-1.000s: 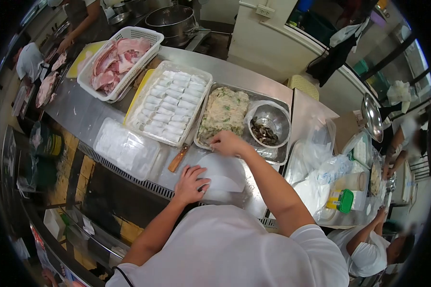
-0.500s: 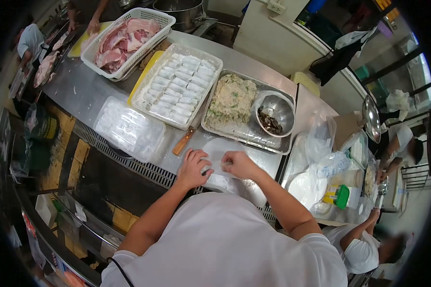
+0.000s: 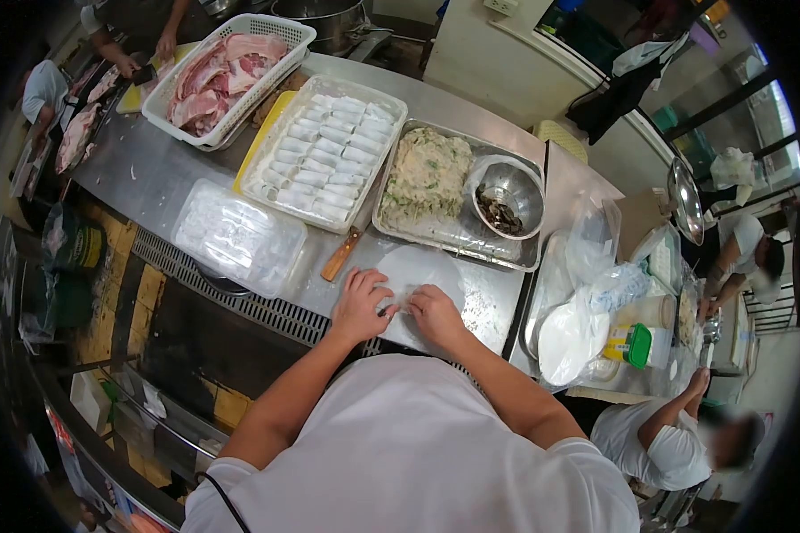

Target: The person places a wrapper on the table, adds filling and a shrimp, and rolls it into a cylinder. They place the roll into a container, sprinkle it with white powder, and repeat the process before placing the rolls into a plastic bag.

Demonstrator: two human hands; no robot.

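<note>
Both my hands are low over a round white sheet (image 3: 425, 268) on the steel table. My left hand (image 3: 361, 305) has curled fingers, with something small and pale at the fingertips. Close to its right, my right hand (image 3: 436, 313) pinches near the sheet's lower edge; what it holds is too small to name. A wooden-handled tool (image 3: 340, 255) lies left of the sheet. Behind it, a white tray (image 3: 394, 133) contains rows of white wrapped pieces. The metal tray (image 3: 532, 259) bears a pale mixture with green bits (image 3: 431, 164) and a steel bowl (image 3: 517, 191) of dark pieces.
A clear-lidded container (image 3: 238, 233) stands left. Raw meat (image 3: 227, 75) fills a white basket (image 3: 302, 35). Plastic bags (image 3: 591, 240) and a green-lidded tub (image 3: 637, 346) stand right. A co-worker's hands (image 3: 167, 44) are at the far left; other people (image 3: 658, 435) work at the right.
My right hand has moved down and left, closer to my left hand, and more of the round sheet shows. At the upper left, the co-worker's hands have shifted.
</note>
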